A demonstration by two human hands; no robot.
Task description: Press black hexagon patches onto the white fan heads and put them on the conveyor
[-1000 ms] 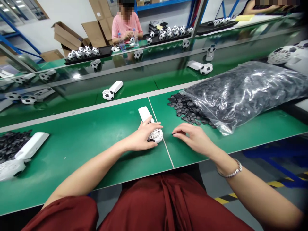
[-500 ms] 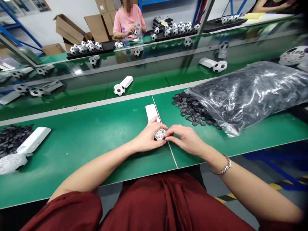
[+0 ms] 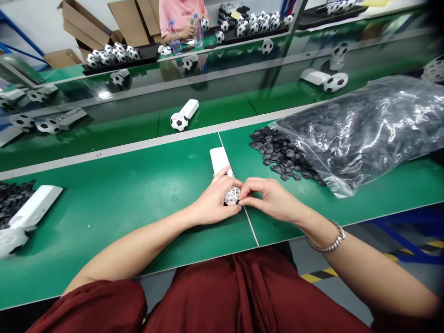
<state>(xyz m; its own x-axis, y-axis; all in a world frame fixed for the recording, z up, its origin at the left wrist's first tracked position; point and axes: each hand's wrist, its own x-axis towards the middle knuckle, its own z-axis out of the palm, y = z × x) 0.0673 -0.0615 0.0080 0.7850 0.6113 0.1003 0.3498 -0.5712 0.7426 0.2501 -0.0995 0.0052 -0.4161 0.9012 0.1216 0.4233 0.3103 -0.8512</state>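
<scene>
A white device with a ball-shaped, honeycomb-patterned head (image 3: pixel 231 195) and a flat white handle (image 3: pixel 219 161) lies on the green bench (image 3: pixel 121 199). My left hand (image 3: pixel 211 203) is curled round the ball head from the left. My right hand (image 3: pixel 270 200) pinches at the head's right side, its fingertips pressed against the surface; anything between them is too small to see. A loose pile of small black hexagon pieces (image 3: pixel 277 150) lies just beyond my right hand.
A clear plastic bag (image 3: pixel 364 125) full of black pieces lies at the right. Another white device (image 3: pixel 27 215) and more black pieces (image 3: pixel 14 196) sit at the left. Finished black-and-white ball devices (image 3: pixel 183 115) ride the conveyor. A person in pink (image 3: pixel 180 18) sits opposite.
My right hand moved left from the bench surface to the ball head and now pinches against it. The left hand has kept its hold on the head.
</scene>
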